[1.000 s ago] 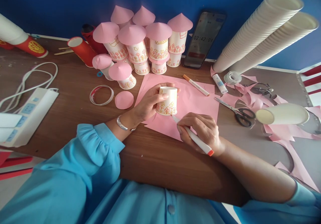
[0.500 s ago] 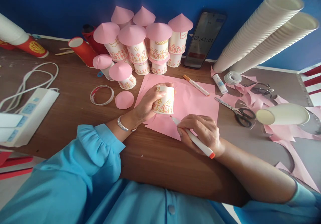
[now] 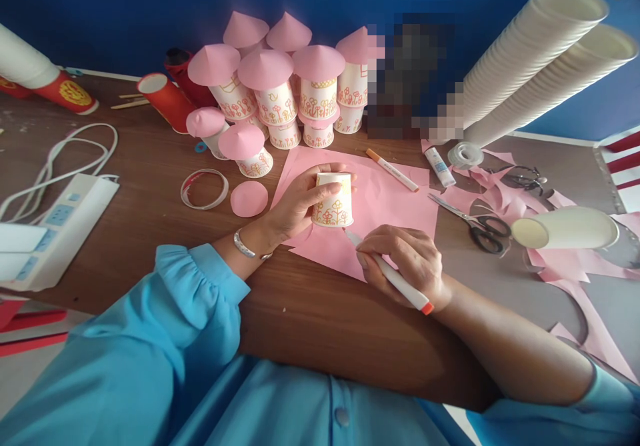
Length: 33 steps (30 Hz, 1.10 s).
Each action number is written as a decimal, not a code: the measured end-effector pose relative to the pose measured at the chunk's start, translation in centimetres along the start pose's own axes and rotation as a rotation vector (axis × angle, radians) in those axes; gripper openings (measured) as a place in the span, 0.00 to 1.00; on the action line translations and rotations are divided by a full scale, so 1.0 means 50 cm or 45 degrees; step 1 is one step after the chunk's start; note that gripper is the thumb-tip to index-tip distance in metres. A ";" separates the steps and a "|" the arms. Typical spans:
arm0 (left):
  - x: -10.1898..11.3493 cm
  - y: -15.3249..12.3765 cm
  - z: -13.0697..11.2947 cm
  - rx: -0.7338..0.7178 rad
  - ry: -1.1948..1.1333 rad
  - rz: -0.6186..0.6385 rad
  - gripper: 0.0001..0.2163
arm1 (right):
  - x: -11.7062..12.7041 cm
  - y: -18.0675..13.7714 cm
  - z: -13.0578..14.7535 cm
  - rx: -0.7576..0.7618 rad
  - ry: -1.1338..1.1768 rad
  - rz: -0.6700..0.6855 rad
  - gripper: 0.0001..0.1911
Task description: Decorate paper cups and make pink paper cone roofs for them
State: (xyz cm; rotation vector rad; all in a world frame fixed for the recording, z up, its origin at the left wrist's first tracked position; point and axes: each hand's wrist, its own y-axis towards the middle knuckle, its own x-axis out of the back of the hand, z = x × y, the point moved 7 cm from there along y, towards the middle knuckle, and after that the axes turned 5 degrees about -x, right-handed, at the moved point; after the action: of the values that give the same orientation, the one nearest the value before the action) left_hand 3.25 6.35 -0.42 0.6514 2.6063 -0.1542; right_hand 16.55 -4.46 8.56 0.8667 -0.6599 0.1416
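A white paper cup [image 3: 334, 205] with yellow and red flowers drawn on it is upside down in my left hand [image 3: 305, 196], whose thumb lies across its side. My right hand [image 3: 403, 266] grips a white marker [image 3: 403, 286] with a red-orange end. The marker's tip is close below the cup's rim; whether it touches I cannot tell. Under both lies pink paper [image 3: 395, 216], with an orange-ended marker [image 3: 393, 169] resting on it. Behind stand several decorated cups with pink cone roofs [image 3: 265, 69].
On the left are a power strip [image 3: 67, 223], a tape ring [image 3: 204, 189] and a pink paper disc [image 3: 249, 199]. To the right lie scissors [image 3: 473, 223], a glue stick [image 3: 440, 167], clear tape [image 3: 465, 155], pink scraps [image 3: 565, 259] and tall cup stacks [image 3: 530, 53]. A blurred patch hides something behind.
My left hand has turned the cup slightly, and it sits a little further right. The right hand with the marker has shifted slightly right.
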 end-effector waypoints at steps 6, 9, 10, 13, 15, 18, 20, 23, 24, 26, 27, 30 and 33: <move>0.000 -0.003 0.001 -0.022 0.021 0.036 0.23 | -0.012 -0.003 -0.006 -0.022 -0.058 0.041 0.09; -0.006 -0.003 0.000 -0.011 0.016 0.048 0.24 | -0.016 -0.005 -0.004 -0.019 -0.066 0.054 0.08; -0.009 -0.003 0.000 -0.005 0.012 0.049 0.25 | -0.017 -0.006 -0.004 -0.020 -0.066 0.053 0.08; -0.015 -0.004 -0.004 0.003 0.008 0.042 0.26 | -0.018 -0.008 -0.005 -0.020 -0.060 0.046 0.08; -0.017 -0.005 -0.006 -0.003 0.023 0.042 0.25 | -0.020 -0.009 -0.007 -0.023 -0.061 0.051 0.08; -0.018 -0.006 -0.009 -0.011 0.043 0.055 0.25 | -0.022 -0.008 -0.008 -0.029 -0.068 0.064 0.08; -0.018 -0.006 -0.009 -0.007 0.047 0.059 0.25 | -0.022 -0.007 -0.008 -0.038 -0.062 0.071 0.08; -0.019 -0.006 -0.008 0.002 0.052 0.063 0.25 | -0.020 -0.006 -0.007 -0.053 -0.047 0.077 0.08; -0.019 -0.006 -0.008 0.001 0.052 0.065 0.25 | -0.019 -0.005 -0.006 -0.052 -0.045 0.075 0.08; -0.019 -0.005 -0.008 -0.003 0.050 0.070 0.25 | -0.017 -0.005 -0.005 -0.044 -0.049 0.073 0.08; -0.019 -0.005 -0.008 -0.005 0.048 0.071 0.25 | -0.016 -0.005 -0.004 -0.040 -0.052 0.070 0.08; -0.019 -0.006 -0.008 -0.015 0.046 0.071 0.25 | -0.016 -0.005 -0.006 -0.032 -0.062 0.064 0.09; -0.020 -0.007 -0.010 -0.022 0.052 0.073 0.25 | -0.019 -0.006 -0.007 -0.035 -0.071 0.065 0.08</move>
State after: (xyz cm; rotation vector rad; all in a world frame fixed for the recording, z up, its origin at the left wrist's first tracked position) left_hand 3.67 5.71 0.46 0.7298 2.6213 -0.1014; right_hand 16.11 -4.26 7.62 0.8301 -0.7350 0.1547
